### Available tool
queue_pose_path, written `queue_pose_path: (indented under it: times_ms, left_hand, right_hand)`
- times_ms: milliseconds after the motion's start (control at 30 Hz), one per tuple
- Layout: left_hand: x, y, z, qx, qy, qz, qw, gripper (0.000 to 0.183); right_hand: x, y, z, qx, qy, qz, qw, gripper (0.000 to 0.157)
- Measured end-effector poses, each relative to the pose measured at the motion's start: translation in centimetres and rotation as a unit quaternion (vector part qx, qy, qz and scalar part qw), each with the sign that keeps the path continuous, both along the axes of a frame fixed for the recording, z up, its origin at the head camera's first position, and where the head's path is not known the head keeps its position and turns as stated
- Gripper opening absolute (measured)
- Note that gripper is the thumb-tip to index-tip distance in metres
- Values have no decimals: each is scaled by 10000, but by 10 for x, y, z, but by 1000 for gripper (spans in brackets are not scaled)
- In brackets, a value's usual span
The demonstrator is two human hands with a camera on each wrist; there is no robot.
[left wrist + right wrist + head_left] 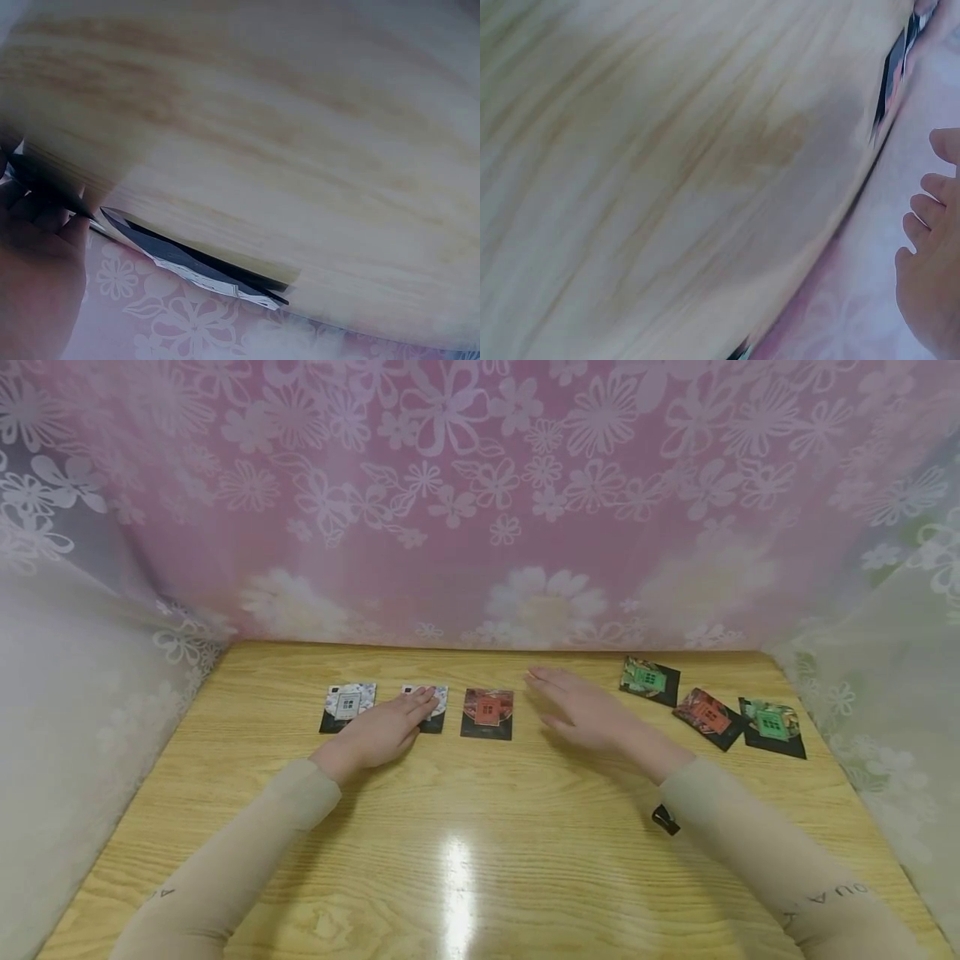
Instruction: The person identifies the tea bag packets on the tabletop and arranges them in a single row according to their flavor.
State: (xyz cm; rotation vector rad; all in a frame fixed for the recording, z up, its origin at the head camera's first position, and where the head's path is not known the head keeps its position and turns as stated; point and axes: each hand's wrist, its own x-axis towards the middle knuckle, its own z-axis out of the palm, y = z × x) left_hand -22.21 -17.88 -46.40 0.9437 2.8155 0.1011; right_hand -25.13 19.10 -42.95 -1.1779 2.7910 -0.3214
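L hand [384,727] lies over the 2nd white pkt [437,717], left of ctr twd the far edge of the table [390,860]; fingers approx straight & close tog., resting on the pkt's top w/ no grip visible. The L wrist view is dim there, so can't tell exactly how the fingertips meet it. R hand [581,708] is right of ctr, fingers extended, side by side, nothing held; can't tell if it touches the wood. Betw. the hands sits the ctr red pkt [487,712], flat, apart from both. 1st white pkt [348,703] is at far left, just beside the L hand, squared up approx in line w/ the other two. Far right, 3 more pkts lie at angles: upper green pkt [651,680] farthest back, tilted red pkt [708,718] next, outer green pkt [774,727] nearest the right edge; the last two look to be touching. Small black item [665,820] is nearer, beside the R sleeve [780,852], partly hidden. Pink floral cloth [420,510] hangs behind.
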Motion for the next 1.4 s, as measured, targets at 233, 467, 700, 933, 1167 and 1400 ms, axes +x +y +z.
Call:
queue_pose_path:
  times_ms: [233, 467, 700, 933, 1167, 1400]
  left_hand:
    - [1, 0, 0, 26, 54, -28, 10000, 60]
    - [0, 0, -1, -39, 70, -15, 10000, 60]
    - [0, 0, -1, -41, 164, -112, 9998, 61]
    - [-1, -2, -2, -33, 241, -155, 9996, 61]
    - [-2, -3, -2, -37, 337, -191, 9992, 60]
    - [-2, -3, -3, -78, 451, -246, 9986, 60]
  right_hand:
    - [6, 51, 6, -112, 4, -607, 9981, 70]
    - [17, 108, 8, -189, 26, -1117, 9936, 69]
    - [27, 159, 2, -288, 205, -1471, 9885, 71]
    - [37, 194, -2, -206, 198, -1731, 9845, 70]
    - [41, 217, -14, -97, 254, -1795, 9834, 72]
    - [45, 226, -23, 93, -60, -1788, 9838, 74]
